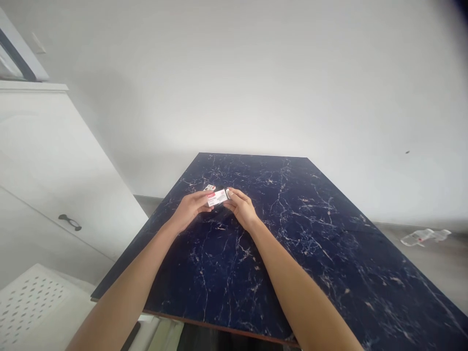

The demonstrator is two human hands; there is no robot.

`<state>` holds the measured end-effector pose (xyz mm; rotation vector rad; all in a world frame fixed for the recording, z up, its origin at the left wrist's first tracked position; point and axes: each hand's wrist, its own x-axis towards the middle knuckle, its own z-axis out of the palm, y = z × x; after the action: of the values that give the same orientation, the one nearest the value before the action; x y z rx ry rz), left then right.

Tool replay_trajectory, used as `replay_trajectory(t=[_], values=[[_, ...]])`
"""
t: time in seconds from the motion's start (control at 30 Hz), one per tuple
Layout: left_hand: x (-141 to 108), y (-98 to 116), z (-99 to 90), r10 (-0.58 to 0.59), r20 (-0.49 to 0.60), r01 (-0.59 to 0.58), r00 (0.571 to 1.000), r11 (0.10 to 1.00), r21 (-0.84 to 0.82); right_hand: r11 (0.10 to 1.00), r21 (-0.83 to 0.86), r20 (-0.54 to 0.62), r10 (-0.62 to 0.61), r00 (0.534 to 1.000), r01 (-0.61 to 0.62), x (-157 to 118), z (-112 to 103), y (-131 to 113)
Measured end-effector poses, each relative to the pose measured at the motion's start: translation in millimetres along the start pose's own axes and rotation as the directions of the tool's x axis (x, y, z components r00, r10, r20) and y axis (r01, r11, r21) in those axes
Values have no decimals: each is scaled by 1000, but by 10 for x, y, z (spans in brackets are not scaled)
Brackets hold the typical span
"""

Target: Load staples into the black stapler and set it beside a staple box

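A small white box with red print point(218, 197) is held up between my two hands, over the dark blue marbled table point(234, 273). My left hand point(193, 207) grips its left end, thumb on top and fingers curled beneath. At the other end, my right hand point(241, 206) pinches the box, where a narrow dark-edged part shows by the thumb. Just behind my left fingers is another white piece with dark and red marks point(209, 187); I cannot tell whether it is a flap or a separate box.
A white cabinet point(54, 165) with a dark handle point(69, 223) stands on the left. Below it is a white perforated surface point(31, 302). A pale wall point(256, 73) rises behind the table. Crumpled clear plastic point(426, 237) lies on the floor to the right.
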<state>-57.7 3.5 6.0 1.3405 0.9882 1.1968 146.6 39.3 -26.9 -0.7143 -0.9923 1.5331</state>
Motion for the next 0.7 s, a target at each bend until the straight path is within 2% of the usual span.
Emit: replay_trajectory(t=[0.1,0.2,0.3,0.4,0.47,0.53,0.6,0.7], values=[[-34,26,83,21,4,-21,1000,998,63,998,40,74,42,996,-45,12,-41,1],[-55,29,137,33,16,-34,999,995,92,999,-1,75,42,996,-42,-11,-12,14],[-55,20,172,80,-30,-75,996,986,149,973,-217,95,-59,994,79,-58,79,36],[-28,11,160,130,-76,-114,988,975,191,890,-417,145,-135,980,185,-84,135,55],[7,0,91,170,-177,-131,969,968,214,846,-492,72,-197,978,207,-76,126,63],[44,-25,-36,217,-321,-119,922,947,298,786,-582,-51,-287,956,206,-60,92,68],[75,-67,-200,243,-387,-23,890,870,493,707,-687,-145,-359,922,167,-51,56,76],[108,-146,-410,210,-320,146,924,580,801,580,-811,-182,-377,908,78,-53,33,102]])
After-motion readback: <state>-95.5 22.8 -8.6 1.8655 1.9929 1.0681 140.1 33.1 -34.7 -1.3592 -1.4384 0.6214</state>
